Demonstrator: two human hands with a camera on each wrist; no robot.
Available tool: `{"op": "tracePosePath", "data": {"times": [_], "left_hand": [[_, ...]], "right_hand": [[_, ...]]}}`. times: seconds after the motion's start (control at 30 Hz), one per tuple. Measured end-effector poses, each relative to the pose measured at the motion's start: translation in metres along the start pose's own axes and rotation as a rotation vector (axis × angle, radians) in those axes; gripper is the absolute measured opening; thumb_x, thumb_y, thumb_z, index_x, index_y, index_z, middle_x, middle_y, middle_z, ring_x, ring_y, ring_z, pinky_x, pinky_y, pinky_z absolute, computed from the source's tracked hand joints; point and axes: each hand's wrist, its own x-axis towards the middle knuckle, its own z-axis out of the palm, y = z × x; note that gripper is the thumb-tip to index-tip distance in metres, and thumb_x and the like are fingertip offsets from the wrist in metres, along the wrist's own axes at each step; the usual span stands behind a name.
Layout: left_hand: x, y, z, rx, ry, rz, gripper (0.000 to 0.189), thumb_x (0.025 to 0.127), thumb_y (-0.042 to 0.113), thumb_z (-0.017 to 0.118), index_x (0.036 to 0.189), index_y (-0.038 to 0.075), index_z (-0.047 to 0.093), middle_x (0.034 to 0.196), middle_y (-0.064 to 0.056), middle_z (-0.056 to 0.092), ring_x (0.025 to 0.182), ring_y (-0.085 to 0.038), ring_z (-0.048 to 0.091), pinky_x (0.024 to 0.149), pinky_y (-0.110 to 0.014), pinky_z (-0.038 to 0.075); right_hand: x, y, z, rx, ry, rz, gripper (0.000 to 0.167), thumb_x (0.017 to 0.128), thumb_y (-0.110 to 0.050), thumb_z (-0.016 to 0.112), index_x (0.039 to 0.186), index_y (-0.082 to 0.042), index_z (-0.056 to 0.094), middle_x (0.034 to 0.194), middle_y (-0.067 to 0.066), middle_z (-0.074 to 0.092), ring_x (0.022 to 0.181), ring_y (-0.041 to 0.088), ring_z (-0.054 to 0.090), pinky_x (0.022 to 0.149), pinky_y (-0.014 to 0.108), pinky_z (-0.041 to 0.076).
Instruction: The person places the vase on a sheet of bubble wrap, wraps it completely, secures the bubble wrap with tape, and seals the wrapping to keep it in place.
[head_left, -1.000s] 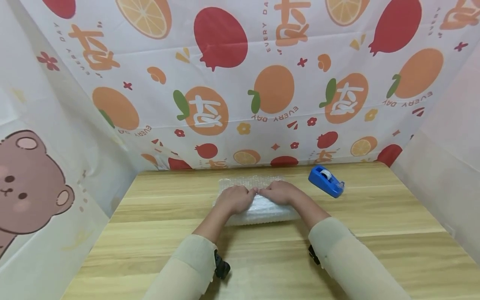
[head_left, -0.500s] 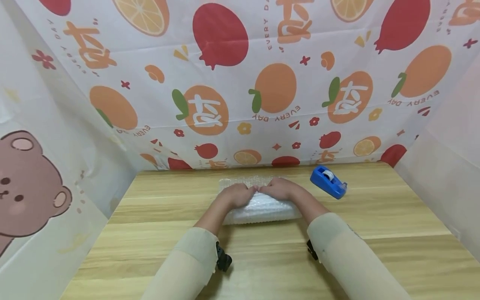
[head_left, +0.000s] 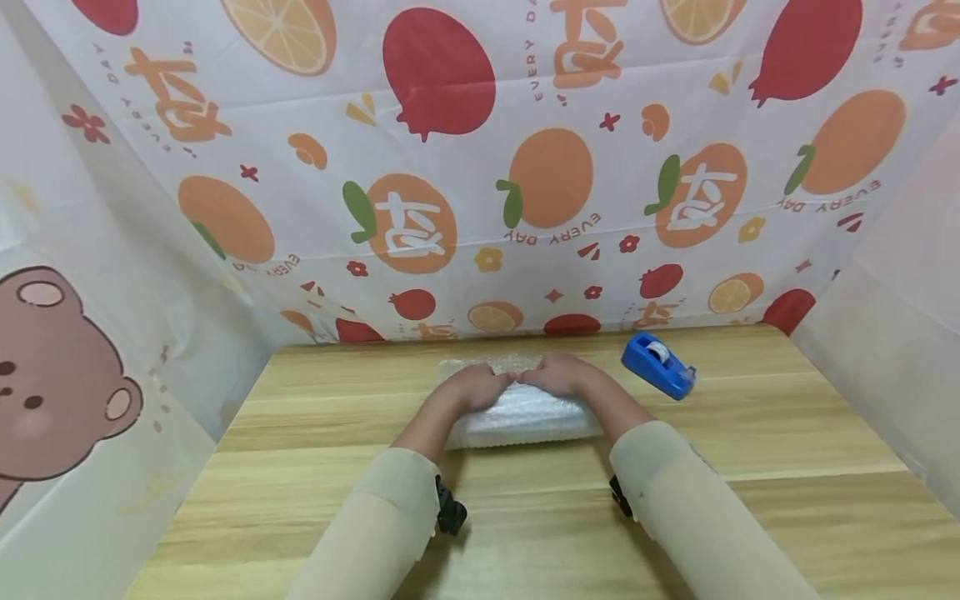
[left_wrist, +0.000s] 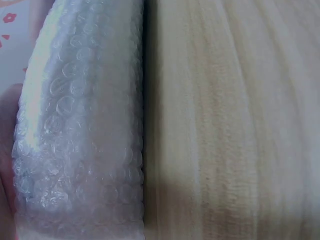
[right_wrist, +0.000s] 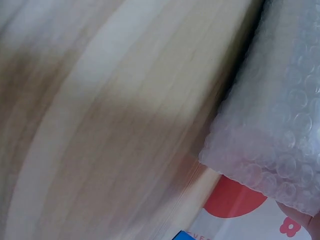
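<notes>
A flat, rolled bundle of clear bubble wrap (head_left: 521,423) lies crosswise on the table in the head view. My left hand (head_left: 477,387) grips its left half from above, and my right hand (head_left: 561,375) grips the right half, with the two thumbs almost meeting in the middle. Most fingers are hidden behind the bundle. Up close in the left wrist view, the bubble wrap (left_wrist: 82,110) has a rounded edge with a bit of the left hand (left_wrist: 7,135) beyond it. The right wrist view shows the bundle's end (right_wrist: 270,135) and a sliver of the right hand (right_wrist: 309,223).
A blue tape dispenser (head_left: 654,371) stands on the wooden table (head_left: 315,467), right of the bundle near the back. Behind the table hangs a fruit-print cloth (head_left: 551,100); another cloth with a bear (head_left: 52,375) covers the left side.
The hands keep their grip on the bubble wrap and have barely moved. The head view has shifted slightly.
</notes>
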Motion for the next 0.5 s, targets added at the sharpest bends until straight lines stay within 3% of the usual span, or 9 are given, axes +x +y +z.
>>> {"op": "tracePosePath", "data": {"times": [0.17, 0.33, 0.5], "left_hand": [[0.003, 0.0, -0.001, -0.001, 0.001, -0.009, 0.07, 0.099, 0.056, 0.036, 0.14, 0.002, 0.052, 0.145, -0.016, 0.051, 0.137, -0.034, 0.044, 0.112, -0.05, 0.035], [0.008, -0.002, -0.002, 0.008, 0.029, 0.01, 0.066, 0.099, 0.055, 0.038, 0.134, 0.002, 0.058, 0.14, -0.017, 0.055, 0.131, -0.034, 0.05, 0.107, -0.05, 0.039], [0.011, -0.004, 0.0, 0.019, 0.049, 0.008, 0.065, 0.099, 0.055, 0.039, 0.131, 0.003, 0.062, 0.135, -0.016, 0.059, 0.126, -0.033, 0.054, 0.103, -0.049, 0.043]], "right_hand": [[0.0, -0.001, -0.003, 0.014, -0.011, 0.008, 0.06, 0.094, -0.057, 0.049, 0.122, -0.006, 0.068, 0.118, 0.01, 0.067, 0.106, 0.024, 0.059, 0.099, 0.05, 0.045], [0.002, 0.0, -0.005, 0.017, 0.004, 0.012, 0.057, 0.094, -0.056, 0.051, 0.113, -0.007, 0.072, 0.111, 0.008, 0.067, 0.1, 0.022, 0.06, 0.095, 0.047, 0.047], [0.005, 0.001, -0.003, 0.015, 0.011, 0.02, 0.057, 0.094, -0.055, 0.051, 0.115, -0.006, 0.07, 0.118, 0.01, 0.066, 0.105, 0.024, 0.06, 0.097, 0.047, 0.046]]}}
